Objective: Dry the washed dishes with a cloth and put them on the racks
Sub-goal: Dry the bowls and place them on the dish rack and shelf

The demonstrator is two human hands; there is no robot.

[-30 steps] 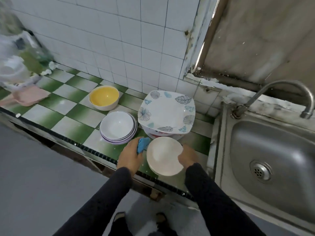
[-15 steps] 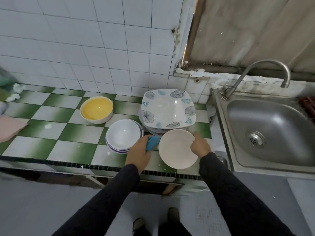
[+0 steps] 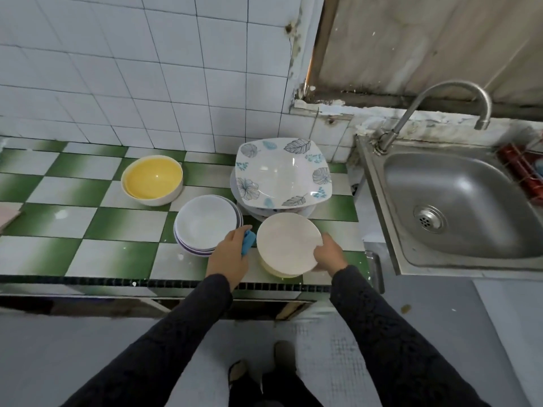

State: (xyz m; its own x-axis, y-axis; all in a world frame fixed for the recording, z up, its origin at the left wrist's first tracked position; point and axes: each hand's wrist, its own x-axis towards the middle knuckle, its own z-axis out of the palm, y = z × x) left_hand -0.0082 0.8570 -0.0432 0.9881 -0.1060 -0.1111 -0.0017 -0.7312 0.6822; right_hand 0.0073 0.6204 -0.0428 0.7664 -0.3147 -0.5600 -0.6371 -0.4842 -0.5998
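Observation:
My right hand [image 3: 328, 254] grips the right rim of a cream round plate [image 3: 286, 240], the top one of a small stack near the counter's front edge. My left hand [image 3: 227, 254] holds a blue cloth [image 3: 248, 241] just left of that plate. A stack of white bowls [image 3: 205, 223] sits left of the cloth. Behind the plate stands a stack topped by a square leaf-patterned plate [image 3: 282, 171]. A yellow bowl [image 3: 152, 179] rests further back left.
The green-and-white tiled counter [image 3: 76, 224] runs left. A steel sink [image 3: 458, 207] with a curved tap [image 3: 452, 92] lies to the right. A red rack [image 3: 523, 174] shows at the far right edge. White wall tiles rise behind.
The view has swung right and squared up to the counter. My hands keep about the same hold on cloth and plate; a lower plate now shows under the cream one.

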